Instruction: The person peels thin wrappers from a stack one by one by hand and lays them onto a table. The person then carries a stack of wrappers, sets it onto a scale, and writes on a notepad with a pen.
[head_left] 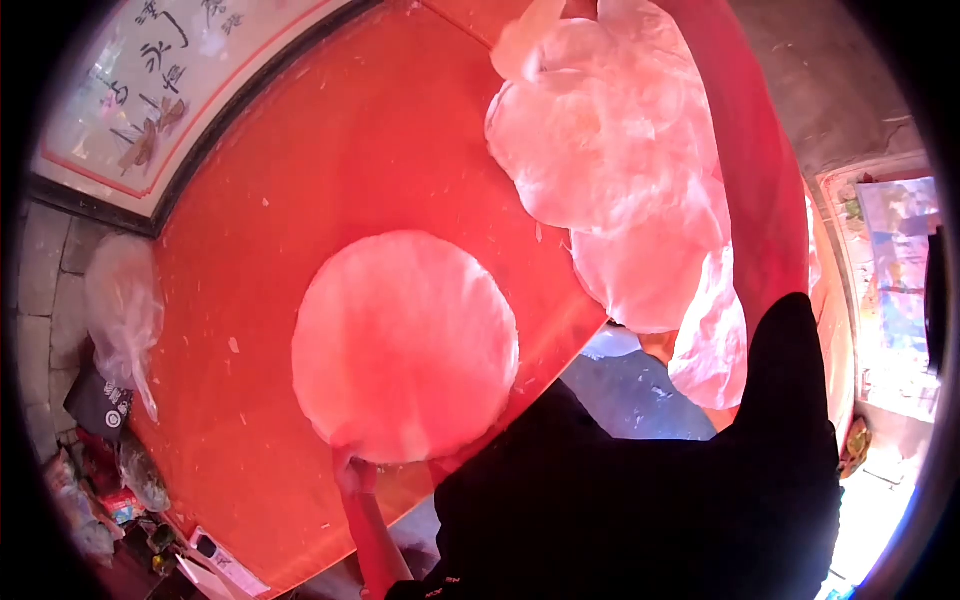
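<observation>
A large, thin, round pale sheet (405, 345) lies on the orange-red table (240, 250), close to its near edge. My left hand (357, 472) is at the lower edge of this sheet, its fingers closed on the rim. I cannot make out my right hand. More thin pale sheets (620, 130) overlap in a pile at the upper right, and some droop over the table's edge.
A framed panel with dark writing (110, 90) stands at the upper left. A clear plastic bag (125, 300) and a dark bag (98, 402) are at the left. Black clothing (640, 510) fills the lower right. Beyond the table edge, grey floor (640, 390) shows.
</observation>
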